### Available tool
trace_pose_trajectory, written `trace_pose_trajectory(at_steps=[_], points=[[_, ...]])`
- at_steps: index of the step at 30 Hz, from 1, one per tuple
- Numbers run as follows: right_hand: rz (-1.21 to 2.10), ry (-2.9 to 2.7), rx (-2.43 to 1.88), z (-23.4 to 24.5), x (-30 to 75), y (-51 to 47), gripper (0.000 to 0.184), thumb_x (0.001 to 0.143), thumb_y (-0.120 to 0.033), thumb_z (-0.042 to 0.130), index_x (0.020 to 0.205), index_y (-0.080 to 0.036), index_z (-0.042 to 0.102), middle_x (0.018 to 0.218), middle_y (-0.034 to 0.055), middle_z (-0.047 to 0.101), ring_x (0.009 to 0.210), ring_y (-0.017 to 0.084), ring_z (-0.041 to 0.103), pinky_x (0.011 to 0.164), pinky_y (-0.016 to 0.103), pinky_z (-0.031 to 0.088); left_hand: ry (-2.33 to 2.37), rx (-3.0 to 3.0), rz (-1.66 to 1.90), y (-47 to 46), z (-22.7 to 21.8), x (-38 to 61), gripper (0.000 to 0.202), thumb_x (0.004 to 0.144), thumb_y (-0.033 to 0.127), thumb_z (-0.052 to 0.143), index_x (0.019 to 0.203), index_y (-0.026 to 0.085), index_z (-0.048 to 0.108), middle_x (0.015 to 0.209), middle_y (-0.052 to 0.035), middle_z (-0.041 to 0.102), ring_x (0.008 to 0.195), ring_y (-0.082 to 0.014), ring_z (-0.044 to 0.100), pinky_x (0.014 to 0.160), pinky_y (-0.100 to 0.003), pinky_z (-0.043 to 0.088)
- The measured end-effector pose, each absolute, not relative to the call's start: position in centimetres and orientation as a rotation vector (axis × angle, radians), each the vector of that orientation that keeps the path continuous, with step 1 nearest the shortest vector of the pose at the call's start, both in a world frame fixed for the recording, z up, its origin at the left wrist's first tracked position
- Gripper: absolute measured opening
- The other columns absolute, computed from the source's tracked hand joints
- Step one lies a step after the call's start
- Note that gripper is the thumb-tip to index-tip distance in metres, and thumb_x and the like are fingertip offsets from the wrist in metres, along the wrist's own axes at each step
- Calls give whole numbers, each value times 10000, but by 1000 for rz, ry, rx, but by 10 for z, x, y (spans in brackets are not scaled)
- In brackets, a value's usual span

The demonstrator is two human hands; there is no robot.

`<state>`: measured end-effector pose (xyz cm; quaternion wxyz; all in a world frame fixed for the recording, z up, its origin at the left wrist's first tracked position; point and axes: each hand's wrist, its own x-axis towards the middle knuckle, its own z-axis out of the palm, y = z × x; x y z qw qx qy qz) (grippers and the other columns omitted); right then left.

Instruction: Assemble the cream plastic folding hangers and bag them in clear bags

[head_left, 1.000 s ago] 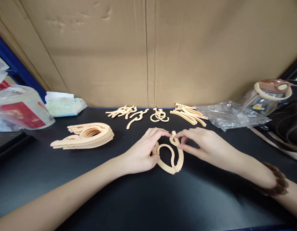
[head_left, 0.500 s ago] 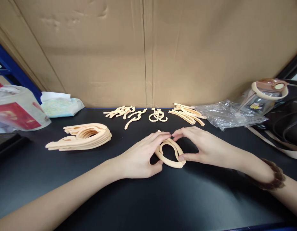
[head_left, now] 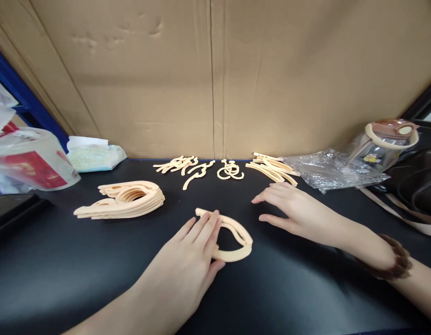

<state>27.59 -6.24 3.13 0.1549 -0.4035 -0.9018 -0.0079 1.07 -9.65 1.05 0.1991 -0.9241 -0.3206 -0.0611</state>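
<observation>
Lower centre, your left hand (head_left: pixel 185 260) hides part of the hanger (head_left: pixel 234 255), grip undetermined; your right hand (head_left: pixel 297 209) stands wide.

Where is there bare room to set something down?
On the black tabletop, open room lies in front, between the left hand and right forearm; another patch lies between the stacked curved cream plastic pieces and the left forearm. The back is crowded with loose cream plastic parts, crinkled clear plastic wrap and a clear, brown-lidded bottle.
</observation>
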Motion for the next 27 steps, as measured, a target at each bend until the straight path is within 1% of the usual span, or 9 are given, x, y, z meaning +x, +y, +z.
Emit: trace_pose_trajectory(at_steps=[2,5,7,8,11,13,19,25,27], points=[[-28,-2606,-1148,32,274,-65,230,909,-304,565,1106,-190,598,1025,62,667,974,228,588,885,399,445,-882,-2515,-209,-107,4,-12,480,901,222,356,1280,7,558,1355,-200,521,1176,-346,577,916,-457,508],[-14,-2626,-1130,32,272,-67,224,910,-308,564,1102,-198,604,1015,55,667,967,223,590,899,398,436,-977,-2457,-269,-117,-8,-57,478,892,238,396,1335,126,535,1402,-113,499,1186,-306,577,979,-425,475],[-7,-2629,-1125,31,271,-67,219,911,-304,563,1101,-202,605,1011,52,668,967,219,592,911,399,431,-1103,-2451,-251,-120,-18,-90,552,892,188,382,1440,254,392,1476,-24,408,1268,-279,507,1081,-433,387],[-5,-2630,-1123,30,270,-67,217,913,-303,561,1101,-204,606,1009,52,669,967,219,593,913,400,430,-1188,-2440,-216,-121,-23,-105,611,895,191,380,1485,302,270,1504,-1,355,1299,-282,472,1098,-452,367],[1,-2636,-1112,29,270,-66,210,918,-308,550,1092,-208,611,999,54,671,951,221,596,916,411,431,-1435,-2405,-143,-120,-30,-139,741,905,212,376,1482,408,-46,1519,53,310,1316,-292,447,1085,-521,385],[7,-2639,-1114,29,270,-66,205,921,-309,544,1086,-208,612,993,53,671,944,220,597,919,415,429,-1561,-2387,-149,-117,-28,-150,737,931,260,373,1459,457,-102,1518,79,312,1316,-291,446,1068,-535,409],[8,-2636,-1101,29,270,-66,197,916,-298,547,1083,-213,611,983,49,676,933,216,609,913,405,435,-1793,-2439,-205,-108,-15,-155,640,996,256,261,1405,573,-116,1534,196,231,1383,-210,350,1090,-472,406],[-1,-2649,-1106,29,270,-67,210,918,-302,543,1095,-214,613,1000,57,672,945,228,602,926,423,428,-1613,-2451,-123,-102,-12,-158,664,958,249,312,1473,460,-51,1554,100,224,1386,-244,341,1123,-478,346],[-3,-2653,-1114,29,270,-67,213,917,-303,546,1099,-215,612,999,53,669,944,226,592,914,417,432,-1584,-2402,-181,-101,-13,-158,652,954,261,308,1473,468,-28,1540,114,255,1369,-234,374,1117,-454,360]])
